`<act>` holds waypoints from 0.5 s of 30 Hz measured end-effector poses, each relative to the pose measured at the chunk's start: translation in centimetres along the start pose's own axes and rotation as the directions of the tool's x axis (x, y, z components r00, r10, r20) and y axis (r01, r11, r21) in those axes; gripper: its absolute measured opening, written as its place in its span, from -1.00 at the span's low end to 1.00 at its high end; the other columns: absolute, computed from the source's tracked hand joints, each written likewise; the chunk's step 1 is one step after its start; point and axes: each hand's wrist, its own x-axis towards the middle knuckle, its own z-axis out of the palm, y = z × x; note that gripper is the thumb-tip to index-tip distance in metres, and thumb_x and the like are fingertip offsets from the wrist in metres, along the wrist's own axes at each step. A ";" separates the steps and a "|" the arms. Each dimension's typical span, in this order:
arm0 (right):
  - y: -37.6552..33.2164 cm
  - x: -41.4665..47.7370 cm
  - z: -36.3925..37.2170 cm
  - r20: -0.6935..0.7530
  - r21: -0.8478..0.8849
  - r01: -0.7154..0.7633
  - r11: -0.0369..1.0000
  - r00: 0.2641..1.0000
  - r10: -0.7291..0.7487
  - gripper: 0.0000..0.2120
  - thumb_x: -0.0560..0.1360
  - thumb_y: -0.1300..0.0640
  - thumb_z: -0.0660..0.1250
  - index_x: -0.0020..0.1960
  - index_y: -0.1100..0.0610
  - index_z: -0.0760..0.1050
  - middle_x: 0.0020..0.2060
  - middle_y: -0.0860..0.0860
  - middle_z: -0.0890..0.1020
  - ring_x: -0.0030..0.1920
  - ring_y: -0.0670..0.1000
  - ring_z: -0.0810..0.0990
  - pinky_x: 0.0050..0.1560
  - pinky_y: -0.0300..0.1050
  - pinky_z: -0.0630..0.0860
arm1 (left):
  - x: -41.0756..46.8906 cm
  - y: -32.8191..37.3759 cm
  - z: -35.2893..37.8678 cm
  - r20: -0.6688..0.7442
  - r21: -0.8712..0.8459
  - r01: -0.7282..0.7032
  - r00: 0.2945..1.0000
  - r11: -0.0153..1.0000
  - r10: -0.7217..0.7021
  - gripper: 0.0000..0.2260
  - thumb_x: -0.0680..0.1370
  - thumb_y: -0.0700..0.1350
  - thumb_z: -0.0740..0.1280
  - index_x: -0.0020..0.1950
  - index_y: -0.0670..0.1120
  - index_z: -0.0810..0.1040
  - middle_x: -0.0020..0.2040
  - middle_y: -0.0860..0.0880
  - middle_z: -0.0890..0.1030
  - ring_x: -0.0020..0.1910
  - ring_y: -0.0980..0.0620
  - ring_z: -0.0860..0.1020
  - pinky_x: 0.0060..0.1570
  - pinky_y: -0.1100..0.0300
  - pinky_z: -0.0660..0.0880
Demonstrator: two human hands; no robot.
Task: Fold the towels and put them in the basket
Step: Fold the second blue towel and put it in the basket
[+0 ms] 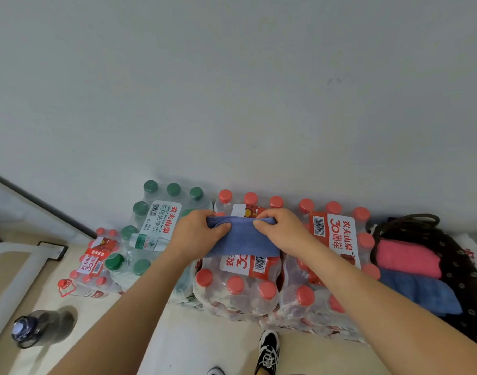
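White wall, bottle packs (259,288) as bench: left hand (196,234) and right hand (283,231) pinch blue towel (242,242) lying crosswise; basket (464,269) at frame right, nearer the right hand.

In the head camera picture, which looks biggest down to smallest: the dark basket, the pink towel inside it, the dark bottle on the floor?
1. Dark basket, clearly largest.
2. Pink towel and dark bottle look about alike; the bottle's nearness to the camera is unclear, so I won't rank them.
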 end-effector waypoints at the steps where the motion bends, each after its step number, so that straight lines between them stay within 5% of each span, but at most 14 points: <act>1: 0.1 0.0 0.1 -0.026 0.042 -0.007 0.999 1.000 0.008 -0.86 0.54 0.07 0.32 -0.02 0.07 0.64 -0.10 -0.08 0.65 -0.09 -0.10 0.59 -0.11 -0.24 0.51 | 0.3 0.1 0.1 0.006 0.010 0.009 1.000 1.000 -0.010 -0.82 0.48 0.05 0.37 -0.17 -0.04 0.60 -0.33 0.03 0.58 -0.29 0.03 0.54 -0.31 0.21 0.37; 9: 0.4 0.7 1.1 -0.204 0.096 -0.082 0.992 0.974 0.101 -0.83 0.45 -0.02 0.44 -0.13 0.09 0.63 -0.19 -0.06 0.66 -0.16 -0.06 0.62 -0.09 -0.12 0.58 | 0.5 0.3 0.6 0.020 0.066 0.042 0.999 0.997 -0.043 -0.76 0.54 0.05 0.30 -0.02 -0.12 0.58 -0.13 -0.08 0.64 -0.15 -0.05 0.56 -0.15 0.15 0.44; 15: -0.1 -0.2 1.9 -0.344 -0.272 -0.076 0.959 0.939 -0.023 -0.75 0.51 -0.15 0.30 -0.09 0.02 0.57 -0.20 -0.04 0.63 -0.20 -0.02 0.58 -0.21 -0.13 0.52 | 0.5 0.7 0.9 -0.051 0.210 0.012 0.999 0.978 -0.002 -0.73 0.56 0.03 0.27 0.12 -0.14 0.52 0.08 -0.13 0.54 0.00 -0.16 0.55 -0.04 0.01 0.49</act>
